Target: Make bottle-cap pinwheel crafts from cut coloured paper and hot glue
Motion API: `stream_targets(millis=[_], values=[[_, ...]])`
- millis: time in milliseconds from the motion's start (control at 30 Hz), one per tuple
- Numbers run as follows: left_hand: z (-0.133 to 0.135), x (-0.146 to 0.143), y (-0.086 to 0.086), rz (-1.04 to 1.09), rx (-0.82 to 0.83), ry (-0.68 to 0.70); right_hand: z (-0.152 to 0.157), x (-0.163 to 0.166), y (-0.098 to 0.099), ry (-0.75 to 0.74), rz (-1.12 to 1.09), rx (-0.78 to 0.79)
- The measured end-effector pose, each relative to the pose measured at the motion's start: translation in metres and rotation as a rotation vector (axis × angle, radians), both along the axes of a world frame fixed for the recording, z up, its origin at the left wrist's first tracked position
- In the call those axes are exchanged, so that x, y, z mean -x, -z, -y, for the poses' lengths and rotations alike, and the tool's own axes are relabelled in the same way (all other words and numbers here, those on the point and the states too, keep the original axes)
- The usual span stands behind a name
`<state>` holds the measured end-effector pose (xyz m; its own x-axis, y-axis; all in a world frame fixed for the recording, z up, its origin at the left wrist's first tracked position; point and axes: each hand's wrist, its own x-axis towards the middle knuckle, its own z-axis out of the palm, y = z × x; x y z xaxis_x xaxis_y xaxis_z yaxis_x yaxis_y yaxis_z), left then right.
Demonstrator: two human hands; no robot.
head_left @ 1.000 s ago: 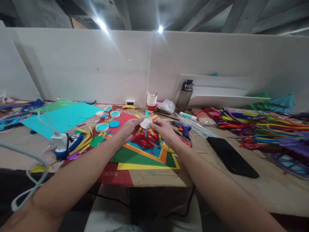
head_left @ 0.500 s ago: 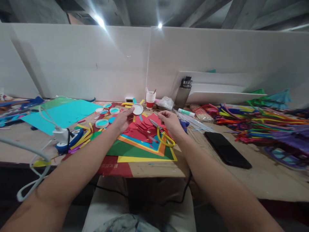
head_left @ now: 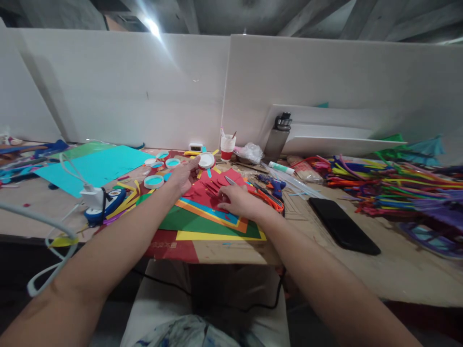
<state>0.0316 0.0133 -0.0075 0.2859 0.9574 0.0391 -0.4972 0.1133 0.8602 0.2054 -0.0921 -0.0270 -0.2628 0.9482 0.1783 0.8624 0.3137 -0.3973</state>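
Observation:
My left hand (head_left: 186, 176) is closed on the rim of a cut-off paper cup base (head_left: 206, 161), white inside with a red edge. A narrow blue strip (head_left: 209, 172) shows just below it. Over the pile of red paper pieces (head_left: 197, 194), my right hand (head_left: 235, 200) reaches down with bent fingers apart, close to a slim clear pen-like stick that it partly covers. A scissors blade tip (head_left: 229, 180) shows beyond that hand; the handles are hidden beneath it. Several similar cup bases with blue discs, such as one blue-filled base (head_left: 154, 181), sit left of my left hand.
Coloured sheets (head_left: 213, 229) lie under the red pieces. A glue gun (head_left: 277, 187), a glue stick (head_left: 281, 168), a black phone (head_left: 342, 225) and pipe cleaners (head_left: 390, 185) lie to the right. Stacked paper cups (head_left: 227, 146) and a bottle (head_left: 278, 137) stand behind. A white charger (head_left: 92, 198) is left.
My right hand has moved down and left, from above the scissors onto the red pieces, now covering the yellow handles. My left hand still holds the cup base. The view has shifted slightly.

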Motion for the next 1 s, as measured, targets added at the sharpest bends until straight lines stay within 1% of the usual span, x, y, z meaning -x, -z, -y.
stream_targets(millis=[67, 133, 167, 233, 300, 367, 467, 567, 733, 800, 833, 900, 933, 967, 1000], values=[[0.004, -0.001, 0.000, -0.015, 0.001, 0.016, 0.002, 0.001, 0.000, -0.045, 0.023, 0.017], [0.006, -0.003, 0.000, -0.037, 0.000, 0.036, 0.003, -0.002, -0.001, -0.074, -0.011, 0.030], [0.006, -0.003, 0.001, -0.049, 0.000, 0.040, 0.002, -0.004, -0.002, -0.064, -0.032, 0.030], [0.006, -0.004, 0.002, -0.067, 0.002, 0.029, -0.001, -0.009, -0.003, 0.011, -0.049, -0.003], [0.005, -0.004, 0.002, -0.069, 0.006, 0.013, -0.006, -0.013, -0.003, 0.101, -0.002, -0.067], [0.004, -0.003, 0.002, -0.067, 0.007, 0.008, -0.012, -0.015, -0.001, 0.153, 0.086, -0.113], [0.004, -0.002, 0.002, -0.064, 0.000, 0.010, -0.020, -0.012, 0.005, 0.159, 0.185, -0.084], [0.006, -0.002, 0.001, -0.056, -0.008, -0.002, -0.027, -0.007, 0.011, 0.156, 0.207, -0.048], [0.004, -0.001, -0.003, -0.033, -0.007, -0.044, -0.029, -0.004, 0.015, 0.151, 0.150, -0.070], [0.001, 0.001, -0.003, -0.019, -0.001, -0.051, -0.024, -0.007, 0.010, 0.160, 0.057, -0.079], [-0.001, 0.002, -0.003, -0.008, 0.003, -0.054, -0.020, -0.008, 0.006, 0.154, -0.028, -0.077], [-0.004, 0.003, -0.003, 0.011, 0.007, -0.063, -0.008, -0.010, -0.006, 0.065, -0.266, -0.025], [-0.005, 0.004, -0.003, 0.016, 0.007, -0.066, -0.002, -0.011, -0.013, -0.042, -0.385, 0.039], [-0.006, 0.004, -0.003, 0.015, 0.006, -0.068, 0.004, -0.010, -0.020, -0.178, -0.486, 0.145], [-0.007, 0.005, -0.003, 0.012, 0.007, -0.067, 0.008, -0.009, -0.025, -0.308, -0.523, 0.266]])
